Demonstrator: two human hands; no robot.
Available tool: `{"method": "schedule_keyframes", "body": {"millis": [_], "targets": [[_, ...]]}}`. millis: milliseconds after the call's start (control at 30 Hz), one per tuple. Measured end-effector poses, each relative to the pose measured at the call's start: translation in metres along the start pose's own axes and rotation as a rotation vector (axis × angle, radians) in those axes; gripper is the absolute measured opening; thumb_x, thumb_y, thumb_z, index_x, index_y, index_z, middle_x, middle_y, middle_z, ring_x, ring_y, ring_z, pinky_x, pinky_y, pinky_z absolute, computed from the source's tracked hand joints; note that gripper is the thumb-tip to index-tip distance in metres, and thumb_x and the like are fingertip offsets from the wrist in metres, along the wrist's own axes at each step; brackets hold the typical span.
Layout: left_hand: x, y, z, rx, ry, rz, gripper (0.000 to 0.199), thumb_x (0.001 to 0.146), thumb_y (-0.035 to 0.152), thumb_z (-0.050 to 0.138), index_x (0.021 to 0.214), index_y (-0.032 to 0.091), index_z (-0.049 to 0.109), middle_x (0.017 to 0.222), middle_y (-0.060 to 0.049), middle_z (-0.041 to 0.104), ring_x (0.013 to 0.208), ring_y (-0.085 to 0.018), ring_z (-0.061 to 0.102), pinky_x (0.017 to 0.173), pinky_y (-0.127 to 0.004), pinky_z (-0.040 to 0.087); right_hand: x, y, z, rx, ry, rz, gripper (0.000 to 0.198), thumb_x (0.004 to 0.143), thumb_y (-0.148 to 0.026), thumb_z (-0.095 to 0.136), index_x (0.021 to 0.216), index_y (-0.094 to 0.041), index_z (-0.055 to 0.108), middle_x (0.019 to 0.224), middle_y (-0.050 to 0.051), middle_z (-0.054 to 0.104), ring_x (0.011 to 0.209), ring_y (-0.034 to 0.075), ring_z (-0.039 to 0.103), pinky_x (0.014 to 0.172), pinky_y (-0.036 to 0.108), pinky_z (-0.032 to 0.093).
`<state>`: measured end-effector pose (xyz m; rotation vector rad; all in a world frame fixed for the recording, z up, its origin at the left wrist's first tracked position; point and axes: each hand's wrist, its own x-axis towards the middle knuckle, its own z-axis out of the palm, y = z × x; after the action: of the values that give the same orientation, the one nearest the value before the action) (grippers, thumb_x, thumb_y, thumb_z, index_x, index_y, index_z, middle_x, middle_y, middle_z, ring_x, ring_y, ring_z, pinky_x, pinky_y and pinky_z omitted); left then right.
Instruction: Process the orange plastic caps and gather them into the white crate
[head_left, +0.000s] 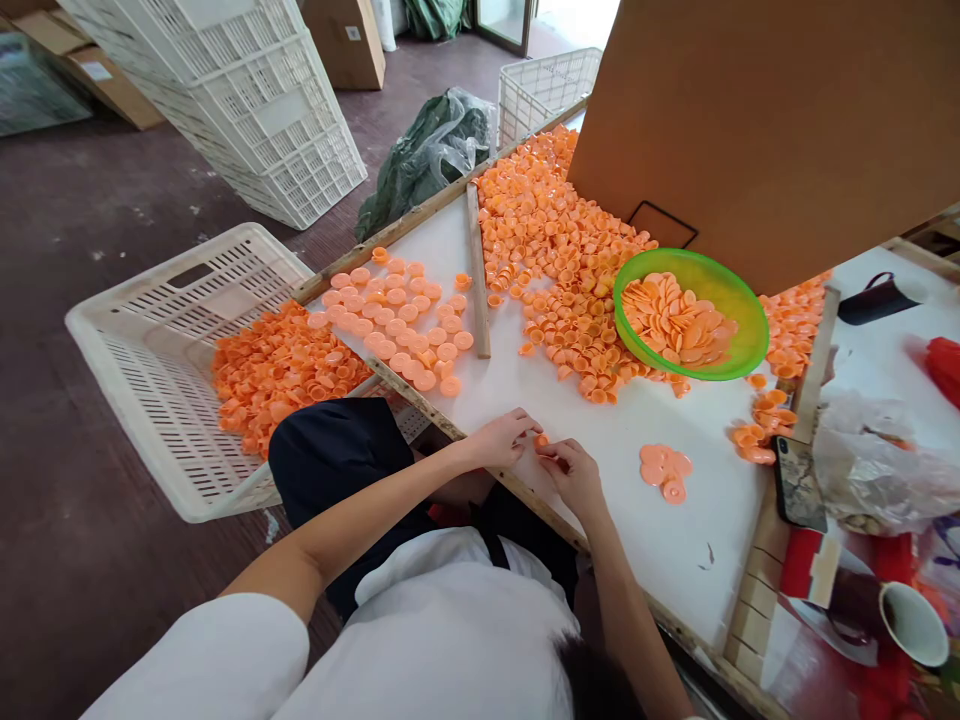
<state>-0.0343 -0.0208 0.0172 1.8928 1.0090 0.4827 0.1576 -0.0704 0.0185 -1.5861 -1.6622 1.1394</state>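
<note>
At the table's near edge, my left hand [504, 440] and my right hand [574, 477] meet with curled fingers around a small orange plastic cap [541, 439]. Their fingertips partly cover it. Several flat orange discs [664, 468] lie in a small cluster to the right of my right hand. Farther left on the white tabletop [517, 378], many assembled-looking orange caps [409, 318] are spread out. A green bowl [752, 310] of flat orange discs stands ahead of my hands, beside a large heap of cup-shaped orange pieces [547, 240].
A white plastic crate [142, 350] with orange pieces stands by my left leg. Wooden strips [480, 290] divide and border the tabletop. A large brown board [757, 120] rises behind the bowl. On the right are a phone [800, 482], a plastic bag [885, 465] and a mug [911, 622].
</note>
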Motion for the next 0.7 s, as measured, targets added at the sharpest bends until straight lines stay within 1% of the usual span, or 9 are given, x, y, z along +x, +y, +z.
{"method": "schedule_keyframes", "body": {"millis": [100, 200, 233, 300, 367, 467, 567, 633, 700], "targets": [[-0.001, 0.003, 0.002, -0.064, 0.135, -0.082, 0.034, 0.072, 0.005, 0.049, 0.101, 0.016, 0.061, 0.100, -0.006, 0.057, 0.078, -0.012, 0.058, 0.071, -0.024, 0.049, 0.000, 0.004, -0.009, 0.197, 0.089, 0.162, 0.026, 0.078, -0.040, 0.059, 0.094, -0.022, 0.066, 0.082, 0.003, 0.065, 0.062, 0.014, 0.057, 0.062, 0.031, 0.048], [0.002, 0.011, 0.007, -0.196, 0.289, -0.221, 0.017, 0.081, 0.019, 0.051, 0.092, 0.015, 0.062, 0.088, -0.005, 0.062, 0.072, -0.011, 0.058, 0.067, -0.023, 0.049, 0.002, 0.004, -0.014, 0.394, 0.126, 0.291, 0.035, 0.075, -0.047, 0.061, 0.097, -0.019, 0.065, 0.078, 0.002, 0.065, 0.061, 0.015, 0.058, 0.060, 0.031, 0.051], [0.003, 0.014, 0.009, -0.252, 0.293, -0.261, 0.018, 0.083, 0.025, 0.051, 0.092, 0.015, 0.062, 0.084, -0.004, 0.063, 0.069, -0.011, 0.058, 0.064, -0.023, 0.049, 0.003, 0.003, -0.014, 0.436, 0.128, 0.303, 0.037, 0.074, -0.048, 0.062, 0.097, -0.019, 0.065, 0.079, 0.003, 0.066, 0.062, 0.015, 0.059, 0.061, 0.032, 0.052], [0.006, 0.021, 0.013, -0.373, 0.219, -0.302, 0.024, 0.083, 0.034, 0.054, 0.095, 0.015, 0.061, 0.076, -0.002, 0.063, 0.061, -0.010, 0.057, 0.056, -0.021, 0.047, 0.005, -0.003, -0.013, 0.492, 0.103, 0.306, 0.040, 0.073, -0.050, 0.063, 0.098, -0.019, 0.066, 0.080, 0.003, 0.067, 0.063, 0.015, 0.060, 0.062, 0.032, 0.053], [0.010, 0.027, 0.014, -0.461, 0.161, -0.309, 0.025, 0.082, 0.035, 0.055, 0.095, 0.015, 0.061, 0.072, -0.001, 0.062, 0.055, -0.009, 0.056, 0.050, -0.019, 0.046, 0.008, -0.010, -0.011, 0.530, 0.079, 0.304, 0.041, 0.074, -0.051, 0.063, 0.098, -0.019, 0.067, 0.078, 0.003, 0.067, 0.065, 0.015, 0.061, 0.064, 0.032, 0.054], [0.012, 0.031, 0.011, -0.427, 0.233, -0.239, 0.018, 0.083, 0.029, 0.055, 0.089, 0.015, 0.062, 0.072, -0.001, 0.061, 0.057, -0.008, 0.055, 0.054, -0.020, 0.047, 0.012, -0.016, -0.010, 0.523, 0.077, 0.353, 0.045, 0.075, -0.056, 0.059, 0.096, -0.018, 0.066, 0.076, 0.004, 0.067, 0.062, 0.015, 0.063, 0.059, 0.031, 0.054], [0.010, 0.033, 0.004, -0.271, 0.315, -0.060, 0.015, 0.084, 0.025, 0.055, 0.086, 0.017, 0.067, 0.082, -0.003, 0.063, 0.071, -0.010, 0.059, 0.071, -0.024, 0.049, 0.015, -0.017, -0.012, 0.530, 0.031, 0.447, 0.051, 0.076, -0.063, 0.053, 0.094, -0.017, 0.065, 0.067, 0.003, 0.065, 0.051, 0.014, 0.059, 0.048, 0.028, 0.050], [0.006, 0.034, 0.003, -0.245, 0.332, 0.010, 0.014, 0.083, 0.024, 0.056, 0.084, 0.018, 0.069, 0.085, -0.005, 0.063, 0.077, -0.012, 0.059, 0.076, -0.026, 0.049, 0.015, -0.016, -0.013, 0.582, -0.001, 0.444, 0.049, 0.075, -0.062, 0.055, 0.093, -0.017, 0.065, 0.065, 0.002, 0.063, 0.052, 0.014, 0.059, 0.049, 0.028, 0.050], [0.003, 0.033, 0.006, -0.330, 0.328, 0.001, 0.013, 0.081, 0.023, 0.058, 0.085, 0.016, 0.069, 0.089, -0.007, 0.063, 0.081, -0.013, 0.060, 0.075, -0.026, 0.050, 0.015, -0.015, -0.012, 0.597, 0.012, 0.374, 0.044, 0.073, -0.056, 0.061, 0.093, -0.018, 0.064, 0.072, 0.003, 0.065, 0.060, 0.014, 0.061, 0.058, 0.029, 0.052]]}}
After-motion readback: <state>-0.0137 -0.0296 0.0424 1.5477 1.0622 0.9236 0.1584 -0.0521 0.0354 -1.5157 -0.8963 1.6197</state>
